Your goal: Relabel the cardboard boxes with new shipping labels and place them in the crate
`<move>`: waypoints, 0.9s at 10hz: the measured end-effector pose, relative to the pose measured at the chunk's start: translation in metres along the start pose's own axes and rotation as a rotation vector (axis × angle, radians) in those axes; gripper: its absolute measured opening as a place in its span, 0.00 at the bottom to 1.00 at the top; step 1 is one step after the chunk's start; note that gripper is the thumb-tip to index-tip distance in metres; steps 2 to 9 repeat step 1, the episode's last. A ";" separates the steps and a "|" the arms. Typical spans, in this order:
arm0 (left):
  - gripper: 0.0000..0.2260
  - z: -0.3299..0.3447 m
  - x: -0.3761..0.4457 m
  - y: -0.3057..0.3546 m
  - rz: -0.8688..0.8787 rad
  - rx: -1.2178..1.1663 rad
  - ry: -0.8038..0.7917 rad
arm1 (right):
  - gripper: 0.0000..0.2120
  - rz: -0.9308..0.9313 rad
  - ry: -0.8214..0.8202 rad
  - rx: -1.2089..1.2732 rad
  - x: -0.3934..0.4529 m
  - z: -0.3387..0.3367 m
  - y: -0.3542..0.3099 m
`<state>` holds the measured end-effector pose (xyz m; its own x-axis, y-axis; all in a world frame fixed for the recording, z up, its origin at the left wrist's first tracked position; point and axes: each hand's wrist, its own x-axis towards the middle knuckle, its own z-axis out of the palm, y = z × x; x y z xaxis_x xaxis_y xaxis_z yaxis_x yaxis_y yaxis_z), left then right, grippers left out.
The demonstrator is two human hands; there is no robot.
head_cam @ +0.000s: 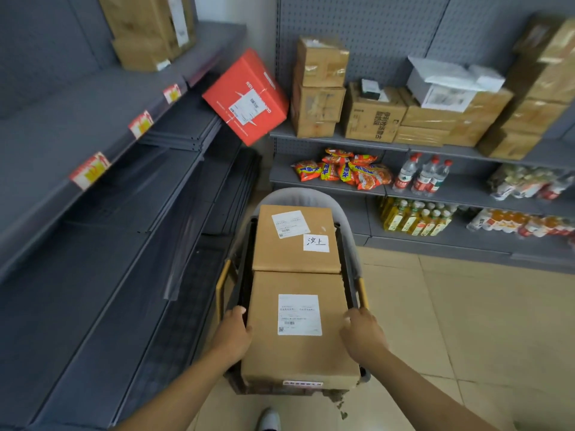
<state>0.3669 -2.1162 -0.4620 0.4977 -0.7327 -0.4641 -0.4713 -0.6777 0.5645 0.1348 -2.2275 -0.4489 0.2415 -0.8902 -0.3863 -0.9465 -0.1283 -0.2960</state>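
Observation:
Two brown cardboard boxes lie end to end in a dark crate (pixel 345 262) that sits on a grey chair. The near box (pixel 298 359) carries a white shipping label (pixel 299 314) on top. The far box (pixel 295 244) has a printed label and a small handwritten white note. My left hand (pixel 231 332) grips the near box's left side, fingers curled over its edge. On the opposite side my right hand (pixel 362 335) grips the right edge in the same way.
Grey shelving (pixel 102 194) runs along the left. A red box (pixel 245 98) leans in the corner. On the right shelves stand stacked cardboard boxes (pixel 373 116), snack packets, water bottles and oil bottles. Tan floor tiles (pixel 451 321) lie to the right; my shoe shows below.

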 end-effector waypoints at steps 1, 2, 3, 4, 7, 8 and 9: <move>0.21 0.001 -0.033 0.002 0.070 0.082 0.089 | 0.12 -0.179 0.051 0.133 -0.033 -0.005 0.007; 0.21 0.001 -0.033 0.002 0.070 0.082 0.089 | 0.12 -0.179 0.051 0.133 -0.033 -0.005 0.007; 0.21 0.001 -0.033 0.002 0.070 0.082 0.089 | 0.12 -0.179 0.051 0.133 -0.033 -0.005 0.007; 0.21 0.001 -0.033 0.002 0.070 0.082 0.089 | 0.12 -0.179 0.051 0.133 -0.033 -0.005 0.007; 0.21 0.001 -0.033 0.002 0.070 0.082 0.089 | 0.12 -0.179 0.051 0.133 -0.033 -0.005 0.007; 0.21 0.001 -0.033 0.002 0.070 0.082 0.089 | 0.12 -0.179 0.051 0.133 -0.033 -0.005 0.007; 0.21 0.001 -0.033 0.002 0.070 0.082 0.089 | 0.12 -0.179 0.051 0.133 -0.033 -0.005 0.007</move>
